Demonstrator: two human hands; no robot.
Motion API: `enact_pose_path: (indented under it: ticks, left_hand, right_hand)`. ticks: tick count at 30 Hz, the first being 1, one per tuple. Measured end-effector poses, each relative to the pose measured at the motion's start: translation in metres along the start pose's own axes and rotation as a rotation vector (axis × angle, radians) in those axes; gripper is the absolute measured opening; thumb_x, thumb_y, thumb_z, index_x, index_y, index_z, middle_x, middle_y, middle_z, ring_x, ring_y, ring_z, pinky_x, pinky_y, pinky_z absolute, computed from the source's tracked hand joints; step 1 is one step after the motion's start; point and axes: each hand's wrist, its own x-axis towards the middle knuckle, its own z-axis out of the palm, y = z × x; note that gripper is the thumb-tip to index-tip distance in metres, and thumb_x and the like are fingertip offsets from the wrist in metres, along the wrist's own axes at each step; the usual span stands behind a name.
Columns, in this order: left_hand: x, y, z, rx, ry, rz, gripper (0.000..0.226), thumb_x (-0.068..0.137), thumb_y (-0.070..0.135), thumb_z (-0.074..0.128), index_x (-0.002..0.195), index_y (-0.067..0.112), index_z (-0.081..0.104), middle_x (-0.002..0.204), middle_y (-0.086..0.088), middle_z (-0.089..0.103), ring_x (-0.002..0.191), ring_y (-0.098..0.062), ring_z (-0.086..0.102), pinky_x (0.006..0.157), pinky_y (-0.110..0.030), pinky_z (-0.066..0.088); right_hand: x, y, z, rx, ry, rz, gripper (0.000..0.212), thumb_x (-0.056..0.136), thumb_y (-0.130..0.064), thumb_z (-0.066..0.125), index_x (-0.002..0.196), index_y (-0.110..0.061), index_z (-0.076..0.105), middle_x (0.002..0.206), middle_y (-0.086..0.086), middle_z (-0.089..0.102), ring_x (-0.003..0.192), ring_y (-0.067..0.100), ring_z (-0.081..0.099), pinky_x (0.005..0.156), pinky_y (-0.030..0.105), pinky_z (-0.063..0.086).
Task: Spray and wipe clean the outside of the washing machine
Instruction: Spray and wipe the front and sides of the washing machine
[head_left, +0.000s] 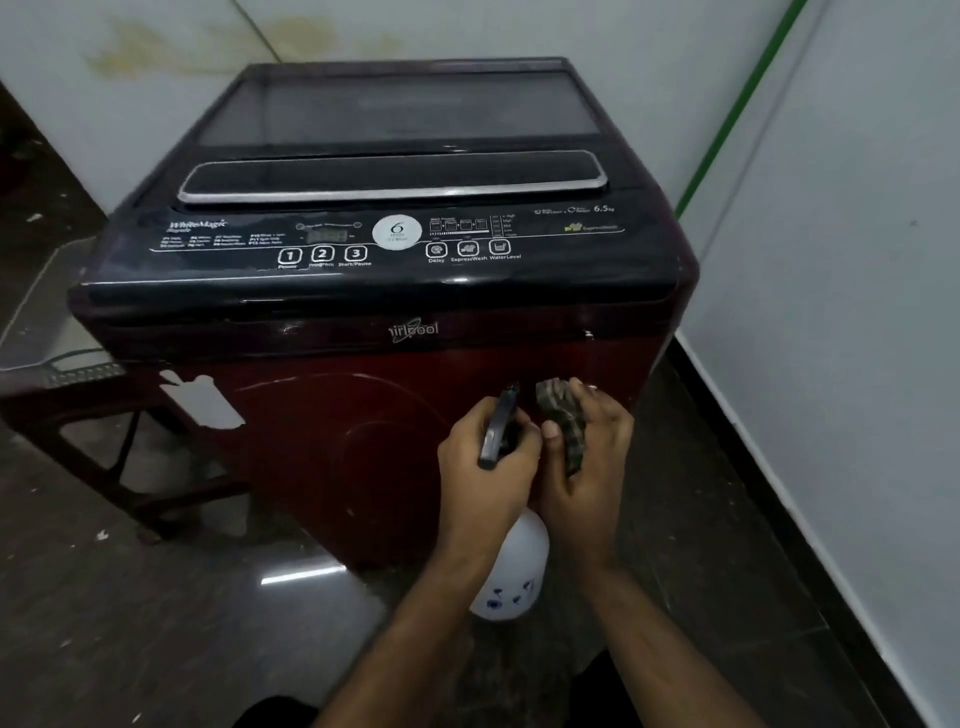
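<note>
On the left we see a dark brown plastic table (104, 379) with open legs, and a clear sheet (47, 312) lies on its top. A cable (62, 358) runs across that sheet. The floor (171, 613) is dark polished stone and it shows one bright reflection. Behind, the pale wall (156, 62) carries yellowish stains (171, 47). On the right, a green pipe (737, 109) goes up slantwise along the white wall, and a dark skirting (769, 467) runs along the bottom of this wall.

Left hand (485, 457) gripping spray bottle (511, 566), right hand (584, 457) holding cloth (563, 415), before washing machine (322, 395)
</note>
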Motion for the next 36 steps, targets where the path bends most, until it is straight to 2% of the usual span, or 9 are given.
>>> enact_pose_path:
  ticks: [3,7,9,13,19,24,27,31,36]
  left_hand:
    - [0.010,-0.010,0.000,0.007,-0.029,0.098,0.008,0.094,0.009,0.072,0.087,0.011,0.066,0.076,-0.010,0.069,0.070,-0.032,0.068,0.062,-0.042,0.058]
    - [0.028,-0.024,0.003,0.063,-0.041,0.239,0.007,0.090,0.009,0.072,0.089,0.013,0.066,0.077,-0.008,0.069,0.063,-0.024,0.067,0.058,-0.039,0.059]
    - [0.034,-0.031,0.005,0.057,-0.054,0.316,0.006,0.090,0.009,0.071,0.090,0.013,0.066,0.076,-0.008,0.069,0.057,-0.020,0.064,0.050,-0.035,0.057]
    - [0.037,-0.034,0.003,0.066,0.006,0.410,0.006,0.090,0.008,0.070,0.089,0.010,0.065,0.075,-0.009,0.067,0.053,-0.015,0.060,0.047,-0.024,0.052]
    - [0.042,-0.026,0.007,0.102,-0.041,0.307,0.007,0.092,0.012,0.072,0.089,0.012,0.066,0.079,-0.009,0.070,0.057,-0.015,0.063,0.049,-0.024,0.053]
    - [0.048,-0.027,0.012,0.016,-0.044,0.376,0.013,0.093,0.020,0.075,0.086,0.013,0.066,0.075,-0.007,0.068,0.061,-0.015,0.066,0.051,-0.027,0.055]
    - [0.044,-0.024,0.013,0.038,-0.051,0.378,0.015,0.093,0.021,0.075,0.084,0.015,0.065,0.070,0.001,0.065,0.058,-0.010,0.064,0.051,-0.026,0.055]
    - [0.048,-0.013,0.013,0.046,-0.062,0.362,0.010,0.093,0.015,0.073,0.087,0.011,0.066,0.078,-0.008,0.069,0.057,-0.012,0.063,0.048,-0.021,0.051]
    - [0.037,-0.017,0.022,0.023,-0.080,0.373,0.011,0.094,0.017,0.072,0.086,0.014,0.066,0.075,-0.002,0.068,0.054,-0.008,0.062,0.050,-0.021,0.051]
  right_hand:
    - [0.007,0.025,0.010,-0.021,0.085,-0.190,0.045,0.098,-0.012,0.062,0.142,-0.012,0.052,0.142,0.011,0.040,0.135,0.018,0.045,0.109,0.023,0.040]
    - [0.022,0.059,0.027,-0.071,0.233,-0.435,0.044,0.097,-0.011,0.064,0.140,-0.014,0.054,0.144,0.013,0.037,0.136,0.026,0.043,0.108,0.046,0.044]
    - [0.028,0.072,0.033,-0.103,0.319,-0.546,0.044,0.096,-0.012,0.066,0.139,-0.014,0.055,0.144,0.013,0.038,0.135,0.028,0.043,0.106,0.050,0.044]
    - [0.032,0.080,0.043,-0.257,0.404,-0.576,0.044,0.096,-0.016,0.069,0.139,-0.019,0.061,0.143,0.011,0.048,0.129,0.028,0.047,0.103,0.045,0.042]
    - [0.038,0.095,0.043,-0.439,0.397,-0.612,0.041,0.094,-0.023,0.065,0.135,-0.028,0.063,0.137,0.003,0.054,0.107,0.027,0.051,0.085,0.042,0.046]
    - [0.045,0.105,0.049,-0.434,0.415,-0.599,0.044,0.086,-0.015,0.080,0.128,-0.025,0.067,0.139,0.003,0.053,0.109,0.030,0.055,0.086,0.046,0.045]
    - [0.043,0.103,0.050,-0.416,0.424,-0.592,0.048,0.086,-0.013,0.079,0.129,-0.028,0.063,0.140,0.004,0.053,0.112,0.030,0.052,0.088,0.046,0.045]
    - [0.040,0.099,0.052,-0.416,0.411,-0.569,0.046,0.087,-0.016,0.076,0.130,-0.026,0.063,0.141,0.005,0.051,0.112,0.029,0.049,0.088,0.046,0.044]
    - [0.034,0.088,0.047,-0.395,0.361,-0.511,0.060,0.086,-0.028,0.081,0.138,-0.030,0.053,0.131,0.003,0.048,0.107,0.020,0.045,0.085,0.037,0.045]
